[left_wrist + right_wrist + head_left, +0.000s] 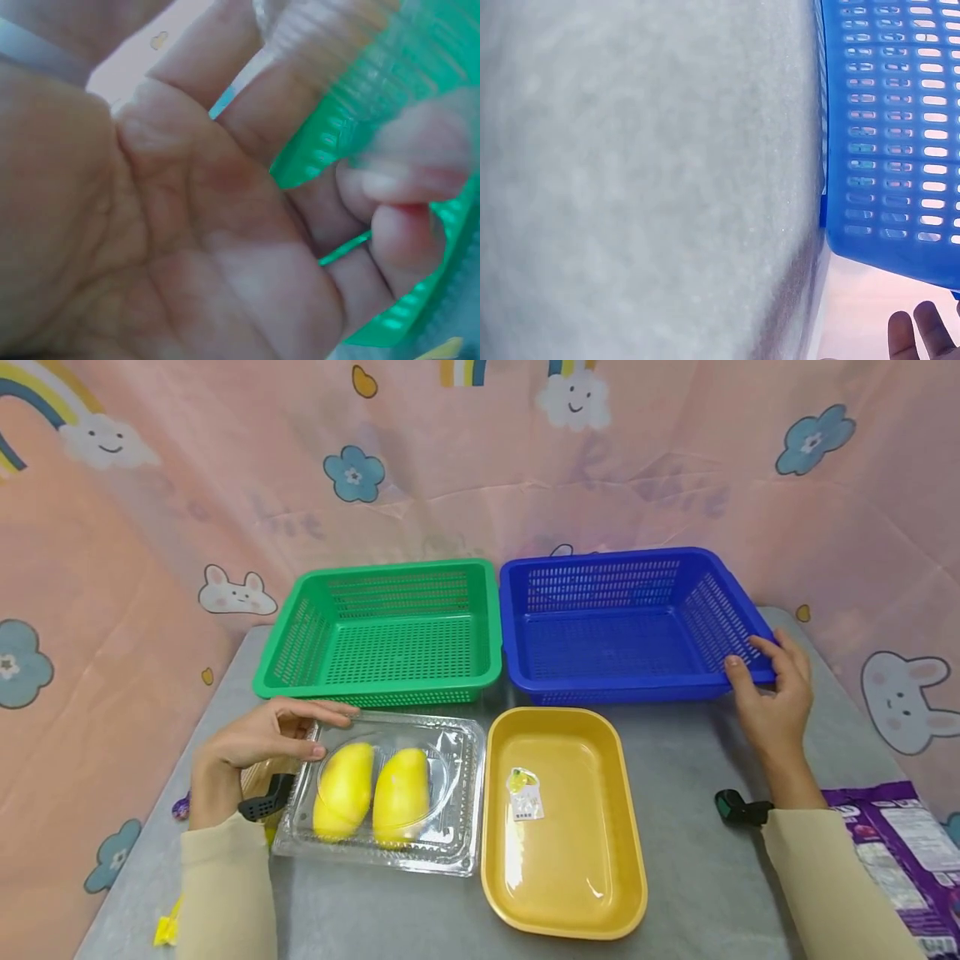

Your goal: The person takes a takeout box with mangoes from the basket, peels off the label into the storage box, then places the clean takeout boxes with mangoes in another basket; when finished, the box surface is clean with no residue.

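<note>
A clear plastic clamshell box (457, 785) with two yellow mangoes (402, 797) showing through it lies in front of the green basket. My left hand (273, 731) grips its upper left corner, thumb on top and fingers at the back edge. Ribbed clear plastic crosses the fingers of my left hand (217, 195) in the left wrist view. At the near right corner of the blue basket (611, 683) is my right hand (780, 697), thumb and forefinger over the rim. In the right wrist view, straight fingertips (904, 334) show beside the basket's wall (870, 127).
The green basket (382, 693) stands beside the blue one at the back. A yellow tray (562, 868) with a small sticker lies right of the clear box. A purple packet (892, 852) sits at the right edge. Partly hidden items, including a yellow wrapper (167, 929), lie by my left arm.
</note>
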Motion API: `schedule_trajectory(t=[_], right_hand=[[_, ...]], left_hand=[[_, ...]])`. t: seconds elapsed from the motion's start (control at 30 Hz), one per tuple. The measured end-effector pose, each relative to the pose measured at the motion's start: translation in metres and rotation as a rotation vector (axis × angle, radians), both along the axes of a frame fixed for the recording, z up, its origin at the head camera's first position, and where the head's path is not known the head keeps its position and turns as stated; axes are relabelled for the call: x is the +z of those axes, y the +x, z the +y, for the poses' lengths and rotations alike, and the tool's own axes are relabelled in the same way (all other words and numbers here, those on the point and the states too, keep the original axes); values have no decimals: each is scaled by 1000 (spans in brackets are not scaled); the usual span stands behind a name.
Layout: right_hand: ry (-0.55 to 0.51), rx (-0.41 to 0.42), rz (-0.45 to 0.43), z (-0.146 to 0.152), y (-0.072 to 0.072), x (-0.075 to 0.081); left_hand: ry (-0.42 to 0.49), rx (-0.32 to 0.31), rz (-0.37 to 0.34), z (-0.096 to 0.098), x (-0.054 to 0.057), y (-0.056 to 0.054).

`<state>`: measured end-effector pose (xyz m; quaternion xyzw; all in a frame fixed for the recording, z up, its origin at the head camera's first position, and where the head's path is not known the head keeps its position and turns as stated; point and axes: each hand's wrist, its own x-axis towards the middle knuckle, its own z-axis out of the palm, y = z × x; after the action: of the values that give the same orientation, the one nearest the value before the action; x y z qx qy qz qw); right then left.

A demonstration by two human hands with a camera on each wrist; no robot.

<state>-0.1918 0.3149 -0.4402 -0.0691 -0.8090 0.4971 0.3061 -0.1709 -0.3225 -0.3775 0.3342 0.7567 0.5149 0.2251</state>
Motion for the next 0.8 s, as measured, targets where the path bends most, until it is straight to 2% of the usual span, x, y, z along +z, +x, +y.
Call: schedule_trajectory(t=[0.17, 0.33, 0.43, 0.53, 0.67, 0.8], right_hand=[[-2, 4, -12, -1, 0, 1], [0, -1, -24, 1, -1, -1], [1, -2, -20, 2, -1, -2], [1, -4, -17, 2, 0, -3], [4, 0, -10, 2, 1, -1], [1, 8, -15, 1, 3, -1]], left_hand=[[11, 21, 42, -4, 12, 8], [59, 62, 99, -9, 25, 17], [94, 106, 128, -13, 31, 23], [165, 121, 151, -15, 36, 26], [274, 136, 187, -6, 43, 24], [296, 210, 204, 12, 54, 15]])
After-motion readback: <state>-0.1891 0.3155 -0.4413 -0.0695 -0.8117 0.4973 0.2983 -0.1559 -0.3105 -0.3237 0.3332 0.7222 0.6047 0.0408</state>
